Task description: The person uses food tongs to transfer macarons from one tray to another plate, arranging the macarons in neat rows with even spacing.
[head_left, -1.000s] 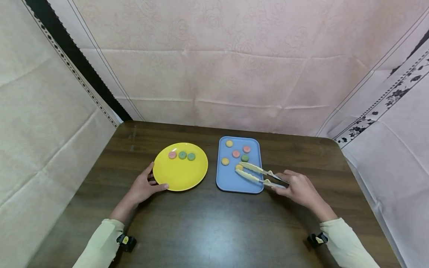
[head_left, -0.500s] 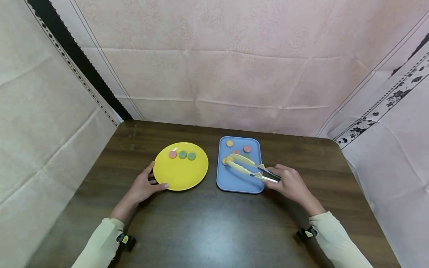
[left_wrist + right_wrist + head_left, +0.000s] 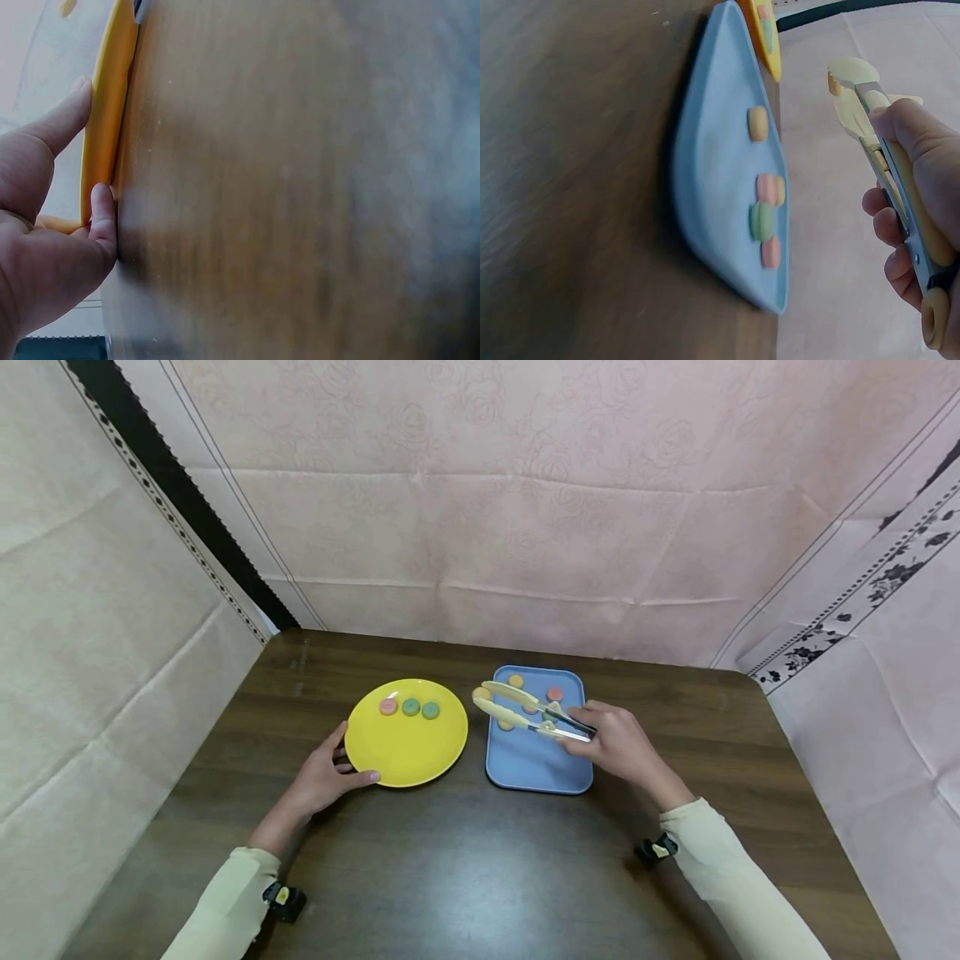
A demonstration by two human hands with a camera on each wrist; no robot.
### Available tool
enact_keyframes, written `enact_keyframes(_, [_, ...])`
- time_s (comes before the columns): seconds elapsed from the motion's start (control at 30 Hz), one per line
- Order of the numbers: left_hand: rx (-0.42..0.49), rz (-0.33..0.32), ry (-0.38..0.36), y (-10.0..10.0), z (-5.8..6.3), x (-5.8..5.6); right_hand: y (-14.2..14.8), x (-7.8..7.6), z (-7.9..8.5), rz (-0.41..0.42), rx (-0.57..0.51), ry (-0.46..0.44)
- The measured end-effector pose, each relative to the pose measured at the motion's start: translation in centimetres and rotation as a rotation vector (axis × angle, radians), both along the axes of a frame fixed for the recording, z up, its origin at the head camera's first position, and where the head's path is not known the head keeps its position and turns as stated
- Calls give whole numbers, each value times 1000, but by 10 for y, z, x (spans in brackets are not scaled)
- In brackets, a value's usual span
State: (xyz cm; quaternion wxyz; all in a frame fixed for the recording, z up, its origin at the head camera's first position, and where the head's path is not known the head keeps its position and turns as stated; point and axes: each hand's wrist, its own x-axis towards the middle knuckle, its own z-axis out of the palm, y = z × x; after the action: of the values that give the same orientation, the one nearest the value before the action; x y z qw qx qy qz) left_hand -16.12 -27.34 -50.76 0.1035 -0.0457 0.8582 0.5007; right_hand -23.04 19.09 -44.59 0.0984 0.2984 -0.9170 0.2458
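Observation:
My left hand holds the near-left rim of a round yellow plate, thumb over the edge and fingers against its side and underside, as the left wrist view also shows of the plate. A pink macaron and two green macarons sit in a row on it. My right hand grips tongs with cream-coloured ends. Between their tips is a yellow macaron, raised above the left edge of a blue tray. Pink, green and yellow macarons lie on the tray, partly hidden by the tongs.
Plate and tray stand side by side on a dark wooden table, a narrow gap between them. Pale patterned cloth hangs behind the table and on both sides.
The tongs have lifted the yellow macaron from the tray's middle and carried it up and leftward to the tray's left edge. My left hand and the plate stay put.

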Motion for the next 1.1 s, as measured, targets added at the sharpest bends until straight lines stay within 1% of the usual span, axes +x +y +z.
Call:
enact_keyframes(0.27, [13, -4, 12, 0, 0, 0, -33, -16, 13, 70, 38, 15])
enact_keyframes(0.4, [13, -3, 7, 0, -1, 0, -50, -23, 13, 111, 52, 13])
enact_keyframes(0.5, [5, -4, 2, 0, -1, 0, -64, -27, 10, 139, 58, 30])
enact_keyframes(0.63, [2, -6, 0, -1, -1, 0, -81, -30, 7, 164, 82, 45])
enact_keyframes(0.93, [-11, -7, 11, -1, -1, -1, -114, -31, 1, 221, 121, -18])
enact_keyframes(1.1, [-10, -6, 13, -2, -1, 0, -126, -29, -4, 221, 170, -27])
